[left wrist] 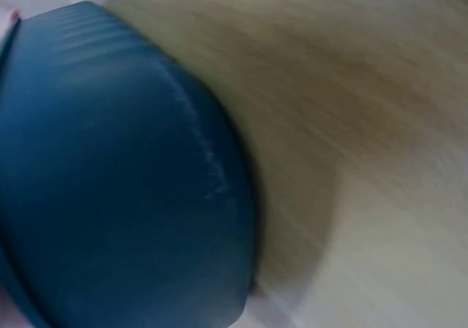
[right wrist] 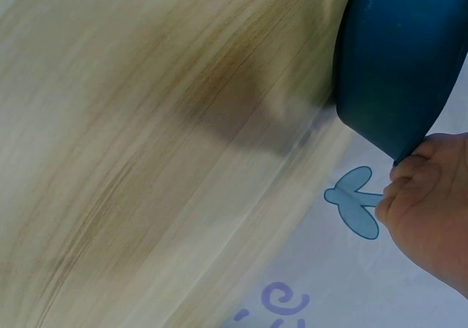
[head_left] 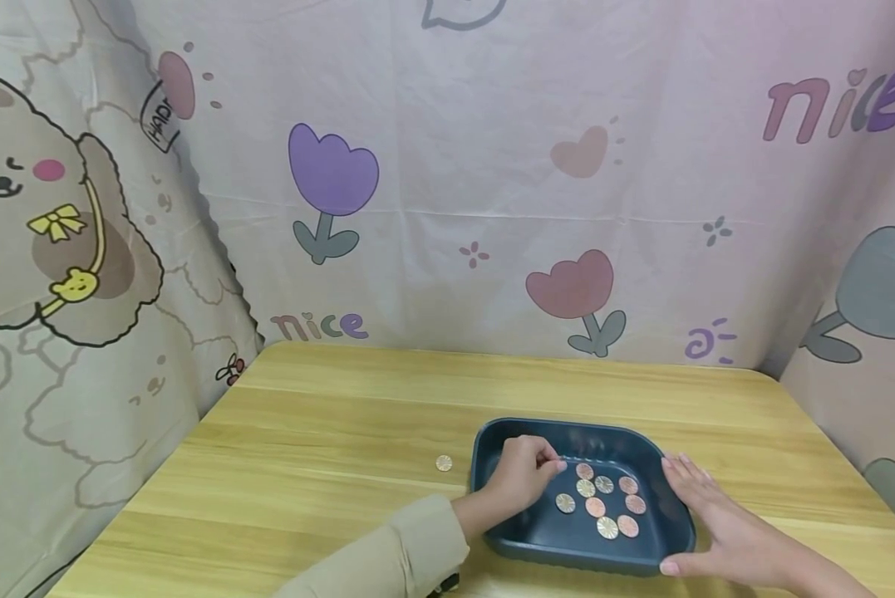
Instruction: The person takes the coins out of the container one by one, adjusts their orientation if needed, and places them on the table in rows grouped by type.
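Note:
A dark blue tray (head_left: 582,440) with raised walls sits on the wooden table, and several copper, gold and silver-toned coins (head_left: 595,507) lie flat on its floor. Reaching over the tray's left end, my left hand (head_left: 520,477) pinches a coin by its edge between thumb and fingers; only a thin sliver of it shows. My right hand (head_left: 727,525) grips the tray's right end, thumb at the near corner and fingers along the rim. The right wrist view shows those fingers at the tray's edge. In the left wrist view, the tray's outer wall (left wrist: 131,160) fills the left side.
One gold coin (head_left: 444,463) lies on the table (head_left: 327,448), left of the tray. A printed cloth (head_left: 432,166) hangs behind the table, and another drapes down its left side.

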Action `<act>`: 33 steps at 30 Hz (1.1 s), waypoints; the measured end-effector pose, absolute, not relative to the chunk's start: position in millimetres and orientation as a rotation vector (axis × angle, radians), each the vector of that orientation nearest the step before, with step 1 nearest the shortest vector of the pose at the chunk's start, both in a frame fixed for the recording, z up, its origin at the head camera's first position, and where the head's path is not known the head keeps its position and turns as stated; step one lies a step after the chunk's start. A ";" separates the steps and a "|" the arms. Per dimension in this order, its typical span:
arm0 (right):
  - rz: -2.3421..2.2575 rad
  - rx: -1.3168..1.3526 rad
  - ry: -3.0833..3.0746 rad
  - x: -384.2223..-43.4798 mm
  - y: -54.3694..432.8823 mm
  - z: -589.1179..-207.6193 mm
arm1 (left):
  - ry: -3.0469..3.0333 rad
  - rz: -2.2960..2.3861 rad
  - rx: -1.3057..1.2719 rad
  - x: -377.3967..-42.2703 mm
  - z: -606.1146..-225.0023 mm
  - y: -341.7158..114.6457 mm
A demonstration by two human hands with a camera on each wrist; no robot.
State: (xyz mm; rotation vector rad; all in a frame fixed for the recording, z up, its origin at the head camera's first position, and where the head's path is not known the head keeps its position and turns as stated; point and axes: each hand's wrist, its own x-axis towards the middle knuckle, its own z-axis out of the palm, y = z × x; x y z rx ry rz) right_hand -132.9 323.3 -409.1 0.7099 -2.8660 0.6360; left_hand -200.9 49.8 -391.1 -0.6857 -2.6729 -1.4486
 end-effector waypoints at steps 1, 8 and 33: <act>0.640 0.708 -2.870 -133.2 323.4 -409.1 | -2.701 -1.436 -0.675 -201.0 -392.9 51.5; 0.630 0.697 -2.878 -133.8 322.5 -408.8 | -2.836 -1.341 -0.660 -200.6 -401.7 58.9; 0.603 0.736 -2.848 -134.9 323.3 -409.7 | -3.069 -0.920 -0.626 -203.6 -412.4 69.0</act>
